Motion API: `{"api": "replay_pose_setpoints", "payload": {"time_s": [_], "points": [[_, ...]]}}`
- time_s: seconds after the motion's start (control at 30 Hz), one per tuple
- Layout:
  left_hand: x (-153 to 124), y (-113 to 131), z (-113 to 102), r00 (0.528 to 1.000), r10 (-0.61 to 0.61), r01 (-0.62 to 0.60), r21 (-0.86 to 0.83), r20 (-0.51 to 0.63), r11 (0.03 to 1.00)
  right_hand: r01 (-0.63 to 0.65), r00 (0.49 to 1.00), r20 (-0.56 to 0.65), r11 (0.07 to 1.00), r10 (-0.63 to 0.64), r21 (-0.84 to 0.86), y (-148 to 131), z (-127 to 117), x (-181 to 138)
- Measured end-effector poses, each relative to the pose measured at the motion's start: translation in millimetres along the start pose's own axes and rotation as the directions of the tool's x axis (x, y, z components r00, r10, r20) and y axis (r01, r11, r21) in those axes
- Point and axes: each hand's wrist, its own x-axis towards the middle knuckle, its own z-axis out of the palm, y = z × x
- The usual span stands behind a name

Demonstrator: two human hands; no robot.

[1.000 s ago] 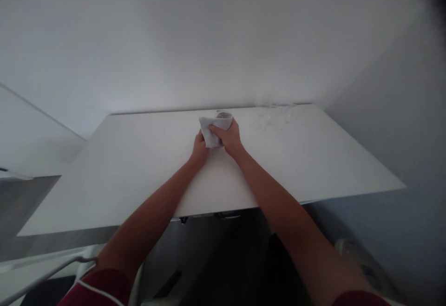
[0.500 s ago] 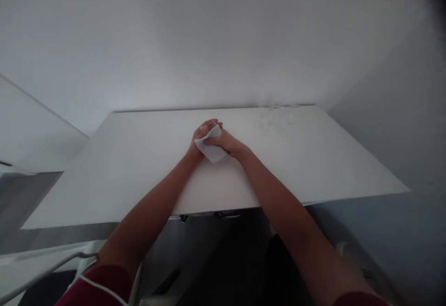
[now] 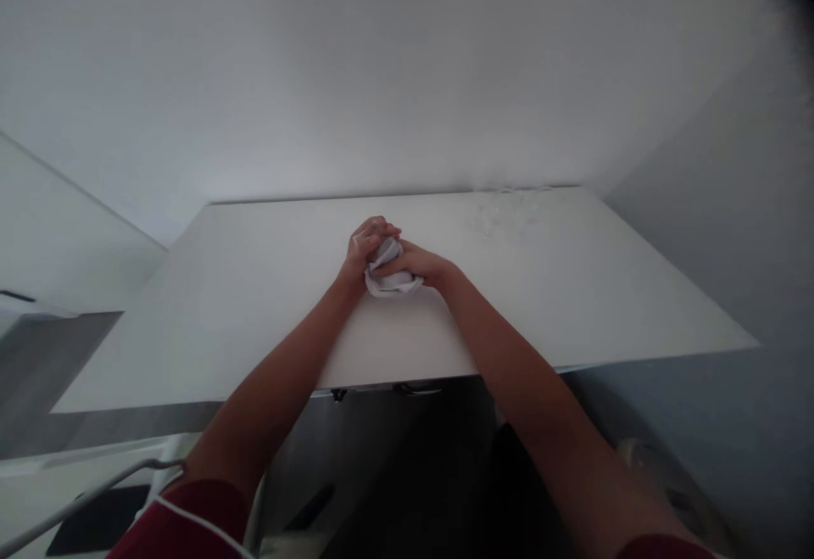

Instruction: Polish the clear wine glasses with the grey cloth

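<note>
At mid white tabletop (image 3: 254, 304), both hands bunch a small crumpled white cloth (image 3: 389, 281): left hand (image 3: 367, 247) and right hand (image 3: 416, 264) curled tight around it. Likely soft, light, graspable anywhere.

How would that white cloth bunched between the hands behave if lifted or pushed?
Likely floppy: the white cloth is crumpled between the left hand and right hand. Probably light, unlikely to roll. On the smooth white table it may slide.

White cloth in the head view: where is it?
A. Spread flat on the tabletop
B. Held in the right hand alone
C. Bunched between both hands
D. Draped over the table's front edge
C: the white cloth sits crumpled between the left hand and the right hand, over the white table.
</note>
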Motion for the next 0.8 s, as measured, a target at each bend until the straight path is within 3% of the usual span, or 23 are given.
{"api": "replay_pose_setpoints", "payload": {"time_s": [0.07,0.13,0.17,0.23,0.33,0.4,0.47,0.53,0.6,0.63,0.67,0.7,0.77,0.8], "points": [[2,0,0,0.994,0.059,-0.055,0.043,-0.092,0.998,-0.072,0.982,-0.189,0.951,0.015,-0.300,-1,5,3],[6,-2,-2,0.981,0.116,-0.103,0.089,-0.155,0.991,-0.195,0.923,-0.382,0.808,-0.040,-0.556,-3,9,7],[7,-3,-2,0.976,0.130,-0.114,0.097,-0.174,0.989,-0.227,0.905,-0.420,0.760,-0.067,-0.609,-3,10,9],[9,-5,-5,0.969,0.112,-0.098,0.074,-0.219,0.992,-0.172,0.935,-0.352,0.807,-0.047,-0.565,-2,9,10],[10,-6,-10,0.952,0.046,-0.043,0.016,-0.304,0.999,-0.012,0.997,-0.080,0.973,-0.006,-0.229,2,4,10],[10,-6,-12,0.942,0.047,-0.048,0.004,-0.333,0.999,0.023,0.999,-0.037,0.986,-0.029,-0.168,3,2,9],[10,-5,-13,0.936,0.069,-0.065,0.021,-0.346,0.998,0.010,0.991,-0.121,0.926,-0.060,-0.377,2,1,7],[11,-5,-13,0.935,0.089,-0.083,0.034,-0.345,0.996,-0.036,0.977,-0.186,0.779,-0.105,-0.625,1,0,4],[13,-6,-13,0.941,0.105,-0.106,0.014,-0.323,0.994,-0.058,0.963,-0.222,0.688,-0.152,-0.723,1,-3,2],[14,-6,-13,0.944,0.110,-0.119,-0.012,-0.313,0.993,-0.060,0.947,-0.263,0.702,-0.186,-0.710,2,-5,1],[15,-7,-14,0.945,0.110,-0.130,-0.046,-0.307,0.990,-0.058,0.910,-0.344,0.749,-0.232,-0.660,3,-7,1],[17,-7,-15,0.944,0.110,-0.142,-0.084,-0.312,0.986,-0.053,0.837,-0.470,0.814,-0.279,-0.578,6,-10,1],[20,-6,-17,0.927,0.114,-0.182,-0.164,-0.356,0.969,0.030,0.616,-0.736,0.943,-0.280,-0.333,11,-11,6],[21,-6,-18,0.915,0.118,-0.207,-0.198,-0.386,0.958,0.106,0.536,-0.818,0.978,-0.207,-0.178,14,-9,10]]}}
